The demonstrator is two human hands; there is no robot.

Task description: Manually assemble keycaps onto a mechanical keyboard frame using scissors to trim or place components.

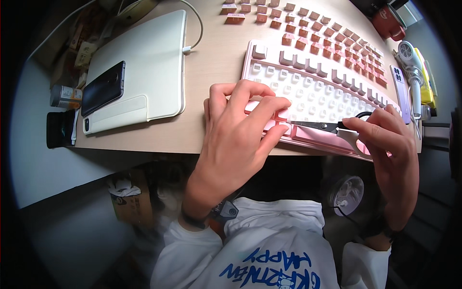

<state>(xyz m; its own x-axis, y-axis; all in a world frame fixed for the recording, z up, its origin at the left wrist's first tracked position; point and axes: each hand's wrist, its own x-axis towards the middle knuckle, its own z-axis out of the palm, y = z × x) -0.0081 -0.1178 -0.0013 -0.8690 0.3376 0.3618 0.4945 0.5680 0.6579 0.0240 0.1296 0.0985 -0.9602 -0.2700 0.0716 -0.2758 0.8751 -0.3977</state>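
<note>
A pink keyboard (pixel 317 138) lies at the table's front edge, many of its switches bare and white, with a row of grey-pink keycaps (pixel 311 66) along its far side. My left hand (pixel 236 123) rests over its near left corner, fingers bent. Index finger and thumb close around a pink keycap (pixel 283 114); the other fingers hide several keys. My right hand (pixel 387 137) grips the handles of scissors (pixel 323 126), their blades pointing left, low over the keys. The blade tip reaches the keycap beside my left thumb; whether it touches cannot be made out.
Loose pink and brown keycaps (pixel 315 36) stand in rows behind the keyboard. A white tablet case (pixel 144 62) with a black phone (pixel 103 88) lies left. At right are a purple phone (pixel 398 82), a hair dryer (pixel 411 62) and a red mug (pixel 388 23). A bin (pixel 347 197) stands below.
</note>
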